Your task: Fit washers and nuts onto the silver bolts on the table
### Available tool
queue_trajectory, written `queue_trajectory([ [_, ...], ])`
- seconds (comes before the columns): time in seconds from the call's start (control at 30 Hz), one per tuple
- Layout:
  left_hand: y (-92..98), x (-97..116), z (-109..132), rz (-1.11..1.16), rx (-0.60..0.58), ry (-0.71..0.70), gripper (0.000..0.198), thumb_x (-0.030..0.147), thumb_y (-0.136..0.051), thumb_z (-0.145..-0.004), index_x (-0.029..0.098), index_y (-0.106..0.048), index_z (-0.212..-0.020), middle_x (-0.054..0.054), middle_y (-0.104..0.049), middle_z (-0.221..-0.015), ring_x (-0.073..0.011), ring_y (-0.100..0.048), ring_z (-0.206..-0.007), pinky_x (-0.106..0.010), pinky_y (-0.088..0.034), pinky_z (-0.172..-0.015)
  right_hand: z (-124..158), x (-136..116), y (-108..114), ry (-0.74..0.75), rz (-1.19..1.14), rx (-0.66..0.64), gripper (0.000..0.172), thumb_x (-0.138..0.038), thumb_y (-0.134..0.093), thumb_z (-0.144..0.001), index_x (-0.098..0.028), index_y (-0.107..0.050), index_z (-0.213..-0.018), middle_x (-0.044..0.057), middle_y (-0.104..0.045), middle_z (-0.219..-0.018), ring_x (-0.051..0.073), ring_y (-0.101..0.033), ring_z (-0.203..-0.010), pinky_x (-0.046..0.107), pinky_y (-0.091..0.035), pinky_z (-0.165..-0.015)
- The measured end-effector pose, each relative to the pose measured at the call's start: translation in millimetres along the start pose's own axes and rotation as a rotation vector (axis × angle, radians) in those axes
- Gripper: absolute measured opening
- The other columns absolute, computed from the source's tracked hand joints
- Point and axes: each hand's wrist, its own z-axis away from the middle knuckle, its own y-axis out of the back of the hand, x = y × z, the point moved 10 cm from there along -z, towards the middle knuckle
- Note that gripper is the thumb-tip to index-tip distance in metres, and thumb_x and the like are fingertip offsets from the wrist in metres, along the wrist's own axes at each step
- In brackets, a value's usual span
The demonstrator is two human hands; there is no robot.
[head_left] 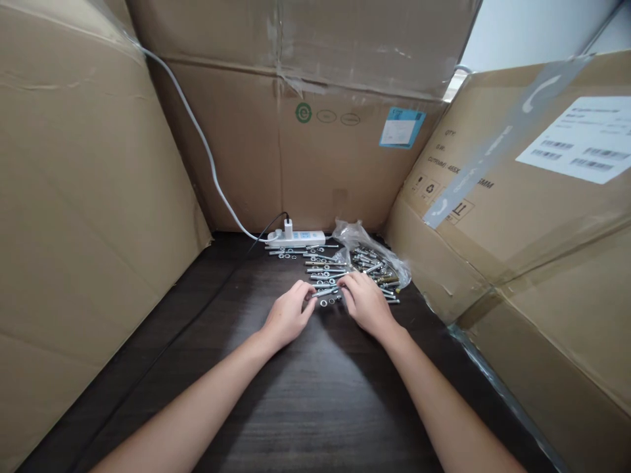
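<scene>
Centrally, the left hand (290,313) and right hand (367,303) are grasping a bolt (326,292) by opposite ends — washers (324,303) are lying just near it, a bag (355,232) farther right.

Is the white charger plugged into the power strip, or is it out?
Apparently plugged in: the white charger sits against the socket face of the power strip.

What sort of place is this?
Probably a makeshift workspace: tall cardboard walls in a dark surface, where rows of bolts lie near a power strip. Which building or room it's in, I can't tell.
</scene>
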Motion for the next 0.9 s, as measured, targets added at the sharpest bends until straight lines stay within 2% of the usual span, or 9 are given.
queue_trajectory([
  [0.1, 20.6, 2.1, 8.9, 0.157, 0.090, 0.008, 0.011, 0.027, -0.044, -0.091, 0.019, -0.051, -0.093, 0.000, -0.053, -0.082, -0.0131, -0.051, -0.069, -0.024, -0.040, -0.065, 3.7, -14.4, 2.3, -0.012, -0.162, -0.008, 0.018, -0.016, -0.044, -0.089, -0.021, -0.058, -0.099, 0.006, -0.063, -0.096, 0.021, -0.057, -0.088, 0.032, -0.044, -0.081],
  [0.2, 34.3, 1.8, 14.6, 0.256, 0.135, 0.002, 0.011, 0.027, -0.046, -0.091, 0.019, -0.052, -0.096, 0.000, -0.054, -0.084, -0.0128, -0.051, -0.071, -0.024, -0.041, -0.067, 10.2, -28.8, -11.3, -0.054, -0.398, -0.056, 0.019, -0.017, -0.043, -0.089, -0.022, -0.056, -0.102, 0.005, -0.064, -0.097, 0.019, -0.059, -0.086, 0.030, -0.046, -0.076],
  [0.33, 35.1, -3.9, 15.3, 0.317, 0.135, 0.007, 0.013, 0.025, -0.046, -0.091, 0.018, -0.054, -0.100, -0.001, -0.057, -0.089, -0.0130, -0.053, -0.075, -0.024, -0.043, -0.070, 19.7, -37.2, -38.9, -0.180, -0.729, -0.153, 0.021, -0.018, -0.046, -0.087, -0.022, -0.052, -0.106, 0.003, -0.064, -0.090, 0.014, -0.061, -0.069, 0.028, -0.049, -0.067],
  [0.43, 26.9, -4.8, 14.3, 0.330, 0.084, -0.011, 0.013, 0.022, -0.047, -0.090, 0.019, -0.055, -0.099, -0.001, -0.059, -0.089, -0.0135, -0.055, -0.079, -0.025, -0.043, -0.073, 23.3, -36.2, -46.7, -0.262, -0.897, -0.182, 0.025, -0.018, -0.048, -0.085, -0.021, -0.050, -0.109, 0.003, -0.062, -0.091, 0.012, -0.061, -0.065, 0.027, -0.050, -0.065],
  [0.57, 16.9, -2.5, 15.5, 0.372, 0.011, -0.007, 0.013, 0.023, -0.049, -0.089, 0.019, -0.057, -0.099, -0.001, -0.061, -0.088, -0.0137, -0.057, -0.077, -0.025, -0.044, -0.073, 22.6, -33.3, -41.7, -0.289, -0.886, -0.177, 0.021, -0.022, -0.053, -0.082, -0.020, -0.056, -0.103, 0.003, -0.064, -0.091, 0.012, -0.060, -0.065, 0.026, -0.049, -0.064],
  [0.7, 10.4, 4.8, 17.4, 0.432, -0.060, -0.006, 0.015, 0.026, -0.050, -0.089, 0.019, -0.060, -0.098, -0.002, -0.064, -0.091, -0.0155, -0.059, -0.082, -0.026, -0.045, -0.076, 22.8, -38.1, -38.4, -0.254, -0.852, -0.171, 0.015, -0.024, -0.053, -0.083, -0.019, -0.060, -0.096, 0.001, -0.065, -0.083, 0.012, -0.058, -0.065, 0.025, -0.049, -0.063],
  [0.83, 11.3, 3.5, 16.9, 0.534, -0.068, 0.043, 0.022, 0.030, -0.045, -0.091, 0.018, -0.063, -0.094, -0.004, -0.064, -0.090, -0.0174, -0.059, -0.083, -0.027, -0.045, -0.079, 24.8, -46.0, -42.5, -0.232, -0.928, -0.194, 0.016, -0.023, -0.050, -0.086, -0.019, -0.059, -0.099, 0.000, -0.065, -0.080, 0.012, -0.061, -0.062, 0.025, -0.050, -0.062],
  [0.9, 15.9, 1.3, 15.2, 0.571, -0.034, 0.049, 0.025, 0.032, -0.045, -0.091, 0.017, -0.064, -0.091, -0.005, -0.062, -0.089, -0.0182, -0.057, -0.085, -0.029, -0.045, -0.081, 23.0, -44.5, -39.0, -0.202, -0.908, -0.174, 0.018, -0.022, -0.049, -0.086, -0.019, -0.059, -0.101, 0.001, -0.066, -0.082, 0.012, -0.062, -0.062, 0.025, -0.051, -0.062],
])
